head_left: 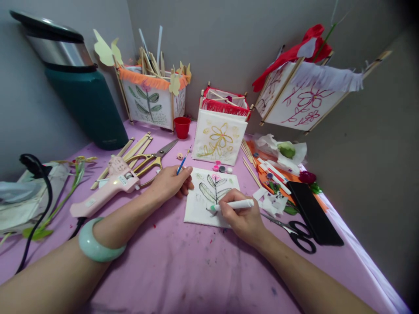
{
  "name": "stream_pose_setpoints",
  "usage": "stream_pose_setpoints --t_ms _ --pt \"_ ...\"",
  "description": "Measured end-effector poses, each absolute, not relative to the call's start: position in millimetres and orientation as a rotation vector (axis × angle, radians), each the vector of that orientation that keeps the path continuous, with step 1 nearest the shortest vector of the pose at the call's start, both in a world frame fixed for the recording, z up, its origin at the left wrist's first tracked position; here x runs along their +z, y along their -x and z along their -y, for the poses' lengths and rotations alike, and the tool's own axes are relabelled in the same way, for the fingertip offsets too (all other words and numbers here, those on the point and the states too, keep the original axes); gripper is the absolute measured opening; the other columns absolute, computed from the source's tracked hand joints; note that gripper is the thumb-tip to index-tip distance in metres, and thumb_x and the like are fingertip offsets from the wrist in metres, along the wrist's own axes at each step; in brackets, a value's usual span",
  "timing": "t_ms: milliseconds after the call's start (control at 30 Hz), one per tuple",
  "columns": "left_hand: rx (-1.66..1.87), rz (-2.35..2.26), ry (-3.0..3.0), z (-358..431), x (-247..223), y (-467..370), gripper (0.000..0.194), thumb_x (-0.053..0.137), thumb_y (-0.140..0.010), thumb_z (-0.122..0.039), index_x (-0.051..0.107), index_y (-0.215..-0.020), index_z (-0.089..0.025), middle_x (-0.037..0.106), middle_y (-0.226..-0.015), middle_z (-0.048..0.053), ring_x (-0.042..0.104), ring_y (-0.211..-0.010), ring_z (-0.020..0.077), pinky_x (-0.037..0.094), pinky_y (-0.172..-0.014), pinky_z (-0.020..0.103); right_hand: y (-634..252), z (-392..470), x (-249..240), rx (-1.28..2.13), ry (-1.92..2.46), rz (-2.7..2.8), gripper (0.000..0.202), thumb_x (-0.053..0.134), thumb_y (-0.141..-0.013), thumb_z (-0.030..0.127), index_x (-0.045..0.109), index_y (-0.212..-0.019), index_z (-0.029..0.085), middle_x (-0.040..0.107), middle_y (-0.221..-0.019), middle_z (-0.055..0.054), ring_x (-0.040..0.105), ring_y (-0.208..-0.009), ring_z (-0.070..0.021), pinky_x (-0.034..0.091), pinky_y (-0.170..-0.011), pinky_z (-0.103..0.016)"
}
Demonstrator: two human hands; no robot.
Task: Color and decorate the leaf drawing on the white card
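A white square panel (199, 211) lies on the pink cloth, drawn with a leafy stem and a small pink flower. In my right hand (240, 218) is a white marker (240, 204), its green-collared tip at the lower part of the drawing. My left hand (172, 181) rests at the panel's left edge, its fingers closed round a thin blue brush (183, 162) that points up. Behind the panel stands a white lantern (219, 137) with a yellow flower. Small paint pots (222, 168) sit at the panel's top edge.
Gold-handled scissors (152, 160) and a pink glue gun (109, 187) lie left, near a green flask (87, 102). Black-handled scissors (294, 233) and a black phone-like slab (314, 213) lie right. A red cup (182, 127) stands behind; another lantern (303, 100) hangs at upper right.
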State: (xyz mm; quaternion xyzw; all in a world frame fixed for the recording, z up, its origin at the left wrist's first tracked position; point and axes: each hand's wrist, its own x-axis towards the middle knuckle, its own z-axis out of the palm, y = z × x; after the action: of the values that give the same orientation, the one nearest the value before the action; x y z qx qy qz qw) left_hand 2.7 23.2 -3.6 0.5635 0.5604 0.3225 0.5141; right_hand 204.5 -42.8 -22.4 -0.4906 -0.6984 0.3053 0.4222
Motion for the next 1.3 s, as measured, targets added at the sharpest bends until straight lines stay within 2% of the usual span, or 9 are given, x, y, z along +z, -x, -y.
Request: stream_pose_setpoints --t_ms 267,567,867,1300 --pt "0.780 -1.337 -1.335 -22.4 -2.1 -2.8 0.031 0.046 -0.083 -0.044 0.052 -0.069 -0.017 0.067 -0.068 0.007 0.057 -0.048 0.0121 0.044 -0.041 0.023 -204.1 42.3 -24.0 0.725 1.285 1.602 0.014 0.053 -0.078 0.021 0.052 -0.065 0.018 0.048 -0.053 0.004 0.041 -0.047 -0.0084 0.033 -0.044 -0.020" --pt "0.786 -1.336 -1.338 -23.3 -4.3 -2.4 0.032 0.045 -0.083 -0.046 0.052 -0.071 -0.017 0.067 -0.069 0.007 0.058 -0.049 0.0127 0.045 -0.041 0.023 -203.7 42.4 -23.0 0.749 1.284 1.695 0.012 0.053 -0.079 0.023 0.053 -0.068 0.018 0.047 -0.053 0.005 0.040 -0.048 -0.0082 0.032 -0.045 -0.020" --pt "0.790 -1.333 -1.330 -22.4 -2.7 -2.9 0.030 0.046 -0.084 -0.044 0.051 -0.071 -0.017 0.067 -0.069 0.008 0.058 -0.049 0.0125 0.044 -0.041 0.023 -204.7 40.8 -21.5 0.624 1.288 1.595 0.014 0.054 -0.077 0.022 0.052 -0.064 0.018 0.049 -0.053 0.004 0.043 -0.047 -0.0087 0.035 -0.045 -0.020" --pt "0.791 -1.330 -1.316 -23.5 -4.6 -1.9 0.032 0.049 -0.081 -0.047 0.052 -0.071 -0.017 0.068 -0.068 0.007 0.058 -0.048 0.0125 0.043 -0.041 0.023 -203.8 43.3 -20.1 0.625 1.261 1.654 0.013 0.053 -0.074 0.019 0.051 -0.061 0.018 0.045 -0.048 0.005 0.037 -0.043 -0.0071 0.030 -0.041 -0.020"
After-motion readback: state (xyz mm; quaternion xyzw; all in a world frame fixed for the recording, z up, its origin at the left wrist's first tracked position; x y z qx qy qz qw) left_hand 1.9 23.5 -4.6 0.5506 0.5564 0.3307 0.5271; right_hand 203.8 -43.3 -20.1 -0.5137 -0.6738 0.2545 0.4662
